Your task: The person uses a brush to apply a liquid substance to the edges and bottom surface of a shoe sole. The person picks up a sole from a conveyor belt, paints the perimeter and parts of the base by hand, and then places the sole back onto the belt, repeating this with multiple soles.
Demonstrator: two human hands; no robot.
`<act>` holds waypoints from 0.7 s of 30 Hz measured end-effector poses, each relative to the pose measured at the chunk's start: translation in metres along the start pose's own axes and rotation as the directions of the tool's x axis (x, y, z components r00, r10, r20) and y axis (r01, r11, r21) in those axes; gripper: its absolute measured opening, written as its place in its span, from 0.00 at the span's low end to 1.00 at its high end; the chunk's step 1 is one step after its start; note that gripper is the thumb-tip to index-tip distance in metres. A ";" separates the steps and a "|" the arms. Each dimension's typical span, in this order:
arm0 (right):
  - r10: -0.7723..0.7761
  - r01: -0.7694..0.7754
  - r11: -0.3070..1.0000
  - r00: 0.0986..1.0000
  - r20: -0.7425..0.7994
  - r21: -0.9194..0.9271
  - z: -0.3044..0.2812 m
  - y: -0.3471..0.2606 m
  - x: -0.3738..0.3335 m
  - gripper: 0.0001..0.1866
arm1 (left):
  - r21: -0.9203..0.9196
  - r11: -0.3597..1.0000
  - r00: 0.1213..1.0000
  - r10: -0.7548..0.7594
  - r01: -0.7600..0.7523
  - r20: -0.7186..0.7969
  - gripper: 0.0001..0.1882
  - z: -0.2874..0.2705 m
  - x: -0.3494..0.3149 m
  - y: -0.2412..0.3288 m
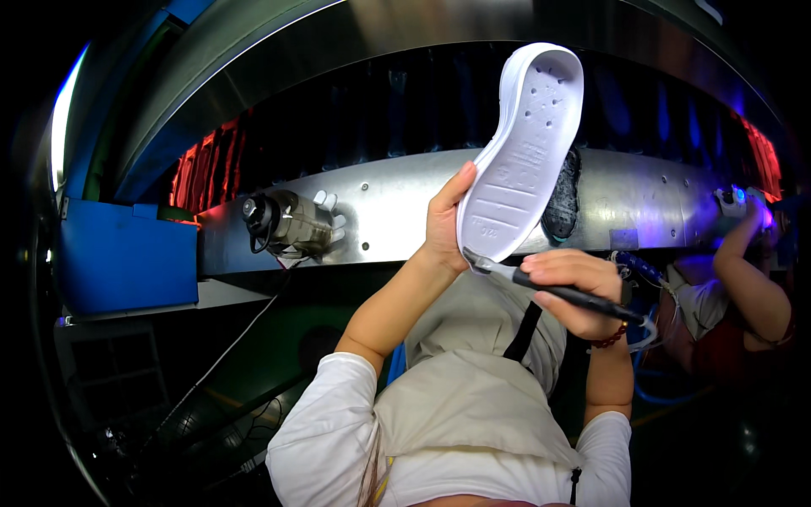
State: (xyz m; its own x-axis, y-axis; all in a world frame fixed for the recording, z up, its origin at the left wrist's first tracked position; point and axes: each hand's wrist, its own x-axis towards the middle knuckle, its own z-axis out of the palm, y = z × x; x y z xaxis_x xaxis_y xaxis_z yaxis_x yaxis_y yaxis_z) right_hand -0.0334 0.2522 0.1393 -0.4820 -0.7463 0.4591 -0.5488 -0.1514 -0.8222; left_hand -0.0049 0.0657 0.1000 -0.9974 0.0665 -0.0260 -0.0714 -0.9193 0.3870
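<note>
My left hand (445,218) grips the side of a white shoe sole (525,160), its toe pointing away and its hollow inner face toward me. The inner face shows small holes near the toe and moulded ridges at the heel. My right hand (583,286) is closed around the dark handle of a brush (500,269). The brush head lies at the rim of the heel end, and a pale tube trails from the handle's back end. Beyond the sole, a dark shoe piece (561,207) lies on the metal ledge, partly covered by the sole.
The metal ledge (389,196) runs across in front of me beside a dark channel. To the left stand a translucent container with a black top (291,224) and a blue box (127,258). On the right, a co-worker's arm (748,266) reaches toward the ledge.
</note>
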 end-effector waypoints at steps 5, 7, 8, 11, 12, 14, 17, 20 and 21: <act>-0.023 0.024 0.998 0.999 0.029 -0.062 0.009 -0.002 -0.003 0.11 | -0.056 0.995 0.997 -0.078 0.077 -0.003 0.26 0.004 0.004 0.010; -0.100 0.109 0.994 0.972 0.213 -0.032 0.012 -0.012 -0.002 0.11 | -0.113 0.978 0.985 -0.172 0.175 0.033 0.28 0.003 0.005 0.016; -0.119 0.125 0.992 0.955 0.270 -0.007 0.010 -0.015 -0.002 0.11 | -0.176 0.944 0.960 -0.268 0.278 0.080 0.29 0.003 0.004 0.017; -0.042 0.042 0.998 0.999 -0.007 -0.056 -0.012 -0.006 -0.006 0.12 | -0.068 0.929 0.932 -0.363 0.363 0.013 0.28 0.000 0.005 0.020; 0.003 0.013 0.981 0.997 0.079 -0.193 -0.014 -0.003 -0.005 0.13 | -0.023 0.907 0.907 -0.420 0.420 -0.001 0.27 0.002 0.005 0.020; -0.075 0.104 0.988 0.968 0.241 -0.110 -0.003 0.003 -0.005 0.11 | 0.173 0.822 0.837 -0.511 0.542 -0.194 0.24 0.006 0.003 0.021; -0.006 0.073 0.986 0.913 0.409 -0.148 -0.023 -0.015 -0.002 0.10 | 0.220 0.754 0.784 -0.574 0.619 -0.237 0.25 0.003 -0.003 0.021; 0.095 -0.071 0.994 0.932 0.350 -0.081 -0.028 -0.008 -0.003 0.11 | 0.238 0.696 0.735 -0.634 0.678 -0.240 0.25 0.008 -0.003 0.026; 0.085 -0.063 0.996 0.914 0.397 -0.067 -0.025 -0.004 -0.007 0.11 | 0.374 0.623 0.722 -0.640 0.687 -0.263 0.25 0.009 -0.002 0.028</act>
State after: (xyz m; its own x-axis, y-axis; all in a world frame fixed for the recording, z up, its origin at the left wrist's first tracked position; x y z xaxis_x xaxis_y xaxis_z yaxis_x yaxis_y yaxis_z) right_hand -0.0450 0.2742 0.1484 -0.2155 -0.9523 0.2161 -0.5620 -0.0601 -0.8250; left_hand -0.0048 0.0429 0.1188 -0.6753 0.5343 -0.5084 -0.7295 -0.3819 0.5675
